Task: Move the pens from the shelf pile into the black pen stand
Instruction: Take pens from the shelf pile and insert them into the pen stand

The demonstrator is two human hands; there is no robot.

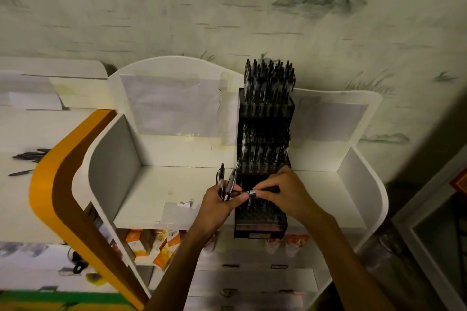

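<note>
While most of the job looks finished, the person is working at a white shelf unit point(177, 184) standing against a wall papered with faint mountain drawings. On its top surface the black pen stand point(262, 154) is rising in three stepped tiers: the upper and middle tiers are bristling with upright dark pens, while the lowest tier, nearest the camera, is showing mostly bare holes. So I judge the filling to be well along, with that front tier left to do.

Off to the left, on a neighbouring surface beyond an orange and brown curved panel point(58, 179), a few loose pens point(30, 155) are lying flat; these appear to be what is left of the pile, though they are blurred and hard to count.

Both hands are meeting just above the empty front tier. The left hand point(219, 206) is gripping a small bundle of pens point(227, 182), fingers curled round the barrels, their tops pointing up and away. The right hand point(285, 194) is pinching a single pen point(252, 193) between thumb and fingertips, holding it roughly level across the gap between the hands, apparently drawing it from the bundle for slotting into a hole below.
</note>
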